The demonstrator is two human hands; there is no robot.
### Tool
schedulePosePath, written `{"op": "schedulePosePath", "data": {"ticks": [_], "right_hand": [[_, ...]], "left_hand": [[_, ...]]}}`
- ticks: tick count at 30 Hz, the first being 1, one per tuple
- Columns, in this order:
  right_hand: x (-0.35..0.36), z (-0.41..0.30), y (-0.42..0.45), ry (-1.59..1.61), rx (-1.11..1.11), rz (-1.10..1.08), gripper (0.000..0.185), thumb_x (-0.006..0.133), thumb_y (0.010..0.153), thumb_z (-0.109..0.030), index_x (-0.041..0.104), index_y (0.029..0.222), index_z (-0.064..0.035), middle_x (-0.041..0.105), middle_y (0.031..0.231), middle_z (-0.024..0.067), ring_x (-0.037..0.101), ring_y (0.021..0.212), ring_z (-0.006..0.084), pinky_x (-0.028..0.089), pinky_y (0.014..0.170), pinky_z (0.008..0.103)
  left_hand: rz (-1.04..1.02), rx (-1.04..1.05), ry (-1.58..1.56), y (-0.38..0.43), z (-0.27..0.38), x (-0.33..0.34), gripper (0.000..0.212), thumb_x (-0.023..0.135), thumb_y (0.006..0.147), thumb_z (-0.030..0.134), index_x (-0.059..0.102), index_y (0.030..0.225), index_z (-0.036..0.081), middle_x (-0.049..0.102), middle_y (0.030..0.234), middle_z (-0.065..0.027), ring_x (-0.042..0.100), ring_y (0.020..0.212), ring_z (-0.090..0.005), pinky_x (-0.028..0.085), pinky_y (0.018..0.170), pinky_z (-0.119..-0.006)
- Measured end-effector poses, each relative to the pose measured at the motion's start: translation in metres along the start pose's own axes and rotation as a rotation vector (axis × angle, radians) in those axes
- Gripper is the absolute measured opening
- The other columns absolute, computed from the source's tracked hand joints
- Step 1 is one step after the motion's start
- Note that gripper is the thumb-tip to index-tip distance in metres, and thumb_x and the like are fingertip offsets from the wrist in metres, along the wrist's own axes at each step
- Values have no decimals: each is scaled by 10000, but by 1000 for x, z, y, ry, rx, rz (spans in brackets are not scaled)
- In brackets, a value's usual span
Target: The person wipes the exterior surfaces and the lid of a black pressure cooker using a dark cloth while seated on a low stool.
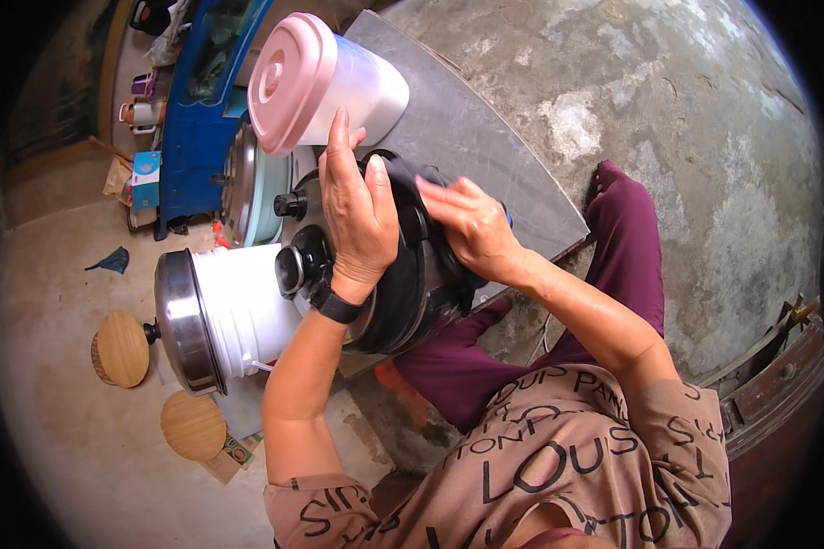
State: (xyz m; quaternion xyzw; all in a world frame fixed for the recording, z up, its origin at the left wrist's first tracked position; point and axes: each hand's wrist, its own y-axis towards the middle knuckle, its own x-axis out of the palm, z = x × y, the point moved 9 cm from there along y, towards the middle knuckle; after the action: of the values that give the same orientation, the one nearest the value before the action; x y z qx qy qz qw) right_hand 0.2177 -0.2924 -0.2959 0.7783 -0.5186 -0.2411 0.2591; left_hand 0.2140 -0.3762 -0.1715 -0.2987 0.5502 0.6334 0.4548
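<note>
A pressure cooker (412,274) with a dark body stands in front of me, tilted in the view. Its lid carries a black knob (307,255) and a smaller black valve (290,204). My left hand (358,213), with a black band on the wrist, lies along the lid, fingers stretched out and thumb apart. On the other side, my right hand (470,223) has its bent fingers at the black rim or handle part (412,185). That part is blurred, and I cannot tell whether the fingers grip it. Both hands hide some of the cooker.
A white container with a pink lid (292,82) stands beyond the cooker on a grey tabletop (481,137). To the left are a white bucket (247,295) under a metal lid (189,322), a lidded pale green pot (254,185), round wooden boards (193,425) and a blue cabinet (196,117).
</note>
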Motion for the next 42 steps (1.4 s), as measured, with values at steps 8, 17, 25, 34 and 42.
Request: {"op": "schedulePosePath", "data": {"ticks": [8,17,25,34,42], "right_hand": [[-11,28,-43,236,254,-45,383,581,766,43,648,1136,-30,644,1179,150,589,963,343,484,862,394],[66,86,94,400,185,-355,211,600,804,-60,671,997,-15,683,931,202,631,921,413,518,820,429],[12,16,20,33,35,-104,382,557,718,37,634,1085,-41,646,1153,148,559,924,376,460,864,425],[0,-44,-57,-10,116,100,250,549,648,97,566,888,30,555,896,209,516,834,437,447,779,461],[-6,-3,-25,120,339,-102,265,628,818,-47,626,1077,5,629,1051,175,594,996,350,488,864,405]], "left_hand": [[31,-26,-50,-7,-9,-4,523,389,965,51,304,1476,-22,579,1235,-222,549,1134,-270,379,1022,-360],[9,24,-34,5,0,3,527,395,964,62,302,1473,-37,565,1230,-226,563,1109,-280,396,1014,-376],[115,-26,-167,-4,-13,-11,472,351,1002,106,343,1455,-26,620,1157,-204,580,1038,-224,414,949,-331],[120,-68,-308,-1,-18,-11,450,409,996,89,377,1434,-10,634,1069,-184,631,994,-277,471,874,-367],[-71,-41,-361,6,-20,-24,416,673,868,105,573,1264,24,660,1056,-144,628,1005,-257,480,900,-358]]}}
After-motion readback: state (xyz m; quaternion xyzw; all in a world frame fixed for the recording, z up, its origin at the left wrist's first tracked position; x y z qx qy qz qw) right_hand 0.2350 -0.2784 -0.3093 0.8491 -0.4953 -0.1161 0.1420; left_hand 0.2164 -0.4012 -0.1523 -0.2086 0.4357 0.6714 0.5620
